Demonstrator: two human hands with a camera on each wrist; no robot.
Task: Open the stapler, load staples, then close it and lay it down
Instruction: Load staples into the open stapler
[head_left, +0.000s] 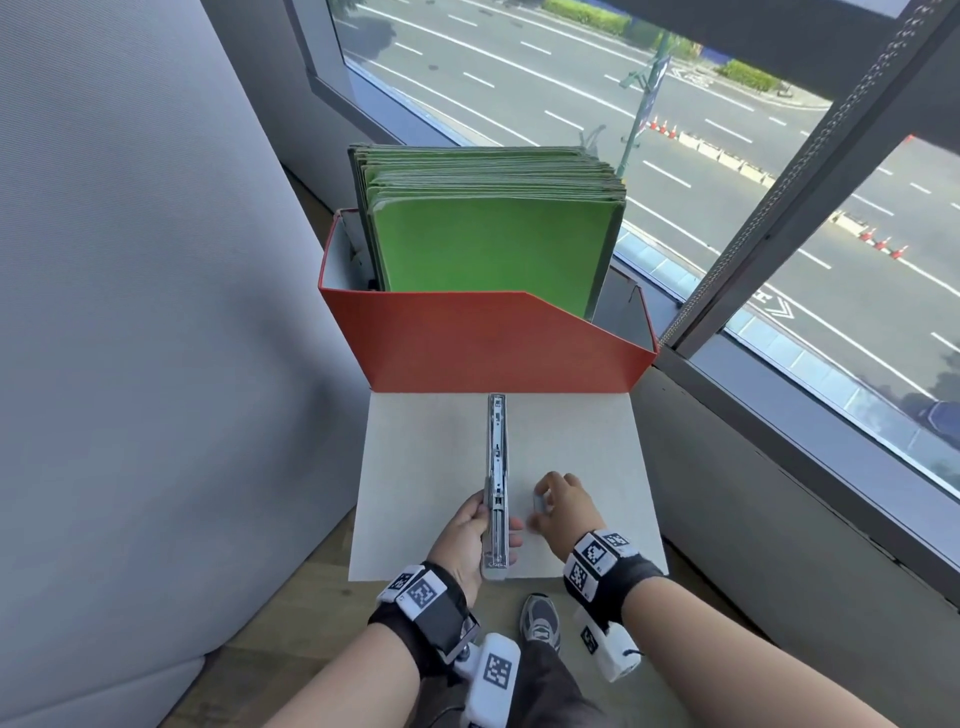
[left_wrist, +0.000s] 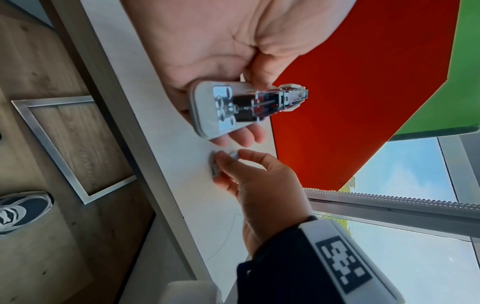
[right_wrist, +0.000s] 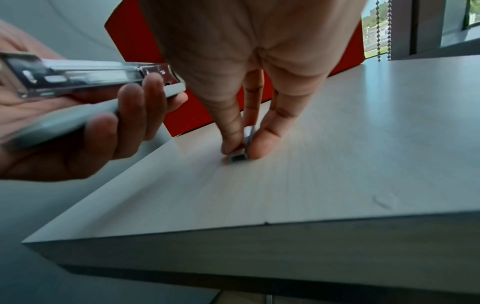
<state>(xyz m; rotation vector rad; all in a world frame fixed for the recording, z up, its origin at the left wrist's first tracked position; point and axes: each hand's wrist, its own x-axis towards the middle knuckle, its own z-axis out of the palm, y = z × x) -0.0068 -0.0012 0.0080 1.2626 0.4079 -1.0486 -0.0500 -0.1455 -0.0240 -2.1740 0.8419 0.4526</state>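
Fingers (right_wrist: 262, 144) of my right hand (head_left: 563, 506) are pinched down on the staples (right_wrist: 240, 157), thumb on one side and fingertips on the other, with the strip still touching the desk (right_wrist: 337, 164). My left hand (head_left: 467, 540) is curled round the stapler's (head_left: 496, 483) base, holding it hinged open just left of those fingers, near but apart. Its long axis runs straight away from me toward the red box (head_left: 483, 343), the bare magazine channel facing up. The staples look to lie roughly along that same line, so I judge the coming move is a short lift and carry leftward, keeping the strip parallel to the channel. Green folders (head_left: 493, 249) stand in the box beyond.
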